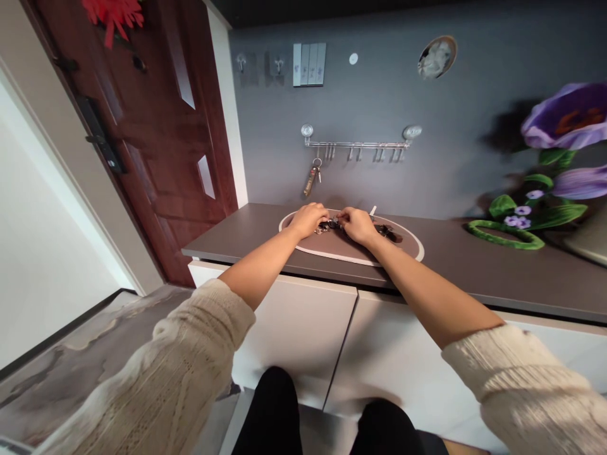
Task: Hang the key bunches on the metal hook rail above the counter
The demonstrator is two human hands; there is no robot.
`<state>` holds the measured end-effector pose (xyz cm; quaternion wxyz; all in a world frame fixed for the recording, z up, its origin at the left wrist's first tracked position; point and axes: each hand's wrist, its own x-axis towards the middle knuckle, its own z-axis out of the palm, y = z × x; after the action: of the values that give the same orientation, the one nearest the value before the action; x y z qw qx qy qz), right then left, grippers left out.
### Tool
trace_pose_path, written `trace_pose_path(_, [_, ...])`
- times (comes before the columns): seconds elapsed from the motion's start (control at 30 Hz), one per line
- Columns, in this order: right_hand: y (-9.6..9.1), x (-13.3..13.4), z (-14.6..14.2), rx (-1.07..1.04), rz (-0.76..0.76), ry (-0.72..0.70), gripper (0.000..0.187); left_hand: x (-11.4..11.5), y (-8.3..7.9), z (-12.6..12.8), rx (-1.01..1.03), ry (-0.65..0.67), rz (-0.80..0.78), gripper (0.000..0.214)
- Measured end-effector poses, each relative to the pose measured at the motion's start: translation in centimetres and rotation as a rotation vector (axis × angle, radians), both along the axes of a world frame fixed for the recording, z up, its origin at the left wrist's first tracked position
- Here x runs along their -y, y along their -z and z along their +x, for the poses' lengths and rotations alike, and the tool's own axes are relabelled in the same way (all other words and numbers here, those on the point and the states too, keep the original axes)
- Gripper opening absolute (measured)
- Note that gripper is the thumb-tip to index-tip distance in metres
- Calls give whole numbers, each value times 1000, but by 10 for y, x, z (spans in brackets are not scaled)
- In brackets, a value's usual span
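On an oval brown mat with a pale rim lies a spread of small dark and metallic pieces that look like keys. My left hand rests at the mat's left side, fingers curled down onto a bunch of keys. From the right, my right hand pinches at the same bunch with thumb and fingertips. Beyond the right wrist sit more dark items, seemingly keys, and a small white piece stands up behind. My fingers partly hide what they grip.
Above the mat, a clear hook rail is fixed to the grey wall, with a key ring and brown tag hanging at its left. Purple plush flowers stand at the right of the dark countertop. A red-brown door is at left.
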<state>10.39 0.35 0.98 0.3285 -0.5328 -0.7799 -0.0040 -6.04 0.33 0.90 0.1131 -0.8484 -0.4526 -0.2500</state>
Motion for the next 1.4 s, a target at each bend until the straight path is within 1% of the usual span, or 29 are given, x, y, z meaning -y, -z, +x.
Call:
trace_pose_path(0.17, [0,1,-1,-15,19,-5,19,-4,1,-1,47,1,7,23])
trace_pose_path(0.4, [0,3,-1,-47,13,-24,20,-4,1,0,185,37,25,21])
trace_pose_path(0.63, [0,3,-2,-103,22,-95,19,-1,-1,3,350,92,-35,20])
trace_pose_path(0.77, [-1,6,-3,-147,25,-146,17,-5,1,2,463,146,-63,20])
trace_pose_path(0.9, [-4,10,-4,-171,31,-190,16,-9,2,2,582,160,-113,19])
trace_pose_path(1.1, [-6,14,-4,-283,16,-204,18,-8,1,4,725,189,-172,16])
trace_pose_path(1.3, [-6,11,-3,-371,7,-227,19,-6,1,5,744,238,-191,17])
trace_pose_path(1.4, [-6,9,-2,-384,-6,-216,19,-4,0,5,715,212,-201,17])
